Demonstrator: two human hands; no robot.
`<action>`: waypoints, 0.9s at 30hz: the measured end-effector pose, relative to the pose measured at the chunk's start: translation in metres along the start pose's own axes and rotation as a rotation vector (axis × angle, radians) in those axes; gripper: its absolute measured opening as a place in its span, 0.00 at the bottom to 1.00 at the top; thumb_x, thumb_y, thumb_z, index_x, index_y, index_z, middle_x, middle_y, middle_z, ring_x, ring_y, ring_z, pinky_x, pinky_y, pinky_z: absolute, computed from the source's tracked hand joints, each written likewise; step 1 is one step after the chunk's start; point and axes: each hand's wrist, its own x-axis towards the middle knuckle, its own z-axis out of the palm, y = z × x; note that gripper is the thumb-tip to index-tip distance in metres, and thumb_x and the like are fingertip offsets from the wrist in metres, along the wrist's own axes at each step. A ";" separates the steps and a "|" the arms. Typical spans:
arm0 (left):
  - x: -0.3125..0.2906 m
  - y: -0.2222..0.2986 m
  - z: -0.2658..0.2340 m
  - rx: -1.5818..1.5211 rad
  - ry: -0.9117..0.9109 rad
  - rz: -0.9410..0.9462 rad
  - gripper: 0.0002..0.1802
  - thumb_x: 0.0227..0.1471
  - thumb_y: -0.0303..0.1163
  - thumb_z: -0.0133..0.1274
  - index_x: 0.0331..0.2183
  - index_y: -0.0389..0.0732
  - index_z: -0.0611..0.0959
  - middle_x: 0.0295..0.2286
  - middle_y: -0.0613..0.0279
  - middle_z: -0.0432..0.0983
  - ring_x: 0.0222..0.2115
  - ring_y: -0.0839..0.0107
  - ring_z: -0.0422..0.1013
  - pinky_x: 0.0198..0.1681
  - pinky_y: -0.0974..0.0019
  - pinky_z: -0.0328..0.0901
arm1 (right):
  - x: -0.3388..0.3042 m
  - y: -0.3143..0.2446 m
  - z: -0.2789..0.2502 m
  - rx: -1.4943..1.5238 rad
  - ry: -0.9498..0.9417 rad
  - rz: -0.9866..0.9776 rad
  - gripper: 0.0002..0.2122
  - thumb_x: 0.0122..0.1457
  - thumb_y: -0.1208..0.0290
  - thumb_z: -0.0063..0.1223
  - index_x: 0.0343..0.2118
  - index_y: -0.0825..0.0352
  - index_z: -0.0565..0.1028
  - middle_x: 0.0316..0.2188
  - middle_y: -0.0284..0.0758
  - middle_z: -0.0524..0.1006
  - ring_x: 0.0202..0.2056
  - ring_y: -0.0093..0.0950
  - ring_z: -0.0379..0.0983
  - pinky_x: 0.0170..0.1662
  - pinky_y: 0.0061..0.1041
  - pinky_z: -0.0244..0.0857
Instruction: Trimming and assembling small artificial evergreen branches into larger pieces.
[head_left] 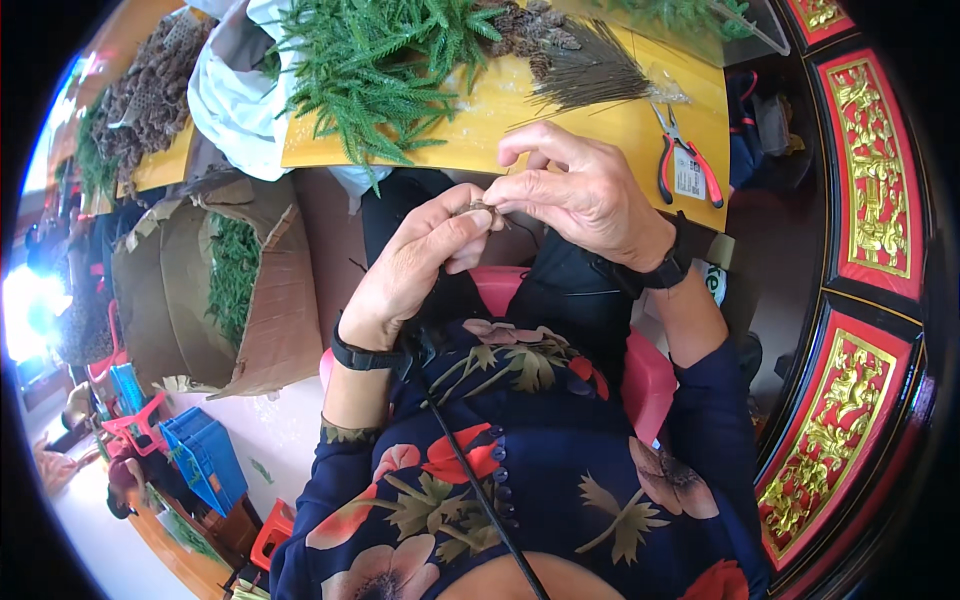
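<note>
Both hands meet just below the near edge of the yellow table [600,130], over the lap. Left hand [415,265]: thumb & forefinger pinched on a small brown piece [482,208], maybe a bit of cone, too small to tell. Right hand [580,190]: fingertips pressed together on the same piece from the other side, w/ a thin dark wire trailing down-right from it.

Piece's long axis seems to run roughly left-right, between the two pinches; which end leads, can't tell.

Progress: looks like mid-step, wire not yet wound tight. Lots left: wire bundle [590,75] on the table, green sprigs [385,65] left of it, red pliers [685,160] at the table's right end lying untouched. No finished pieces visible.
</note>
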 end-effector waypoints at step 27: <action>0.021 -0.016 0.009 0.385 0.413 0.195 0.11 0.59 0.33 0.46 0.35 0.34 0.71 0.20 0.65 0.68 0.22 0.81 0.62 0.26 0.73 0.60 | -0.019 -0.018 0.054 1.026 0.476 0.948 0.06 0.57 0.72 0.56 0.32 0.70 0.78 0.28 0.25 0.75 0.28 0.12 0.66 0.32 0.12 0.59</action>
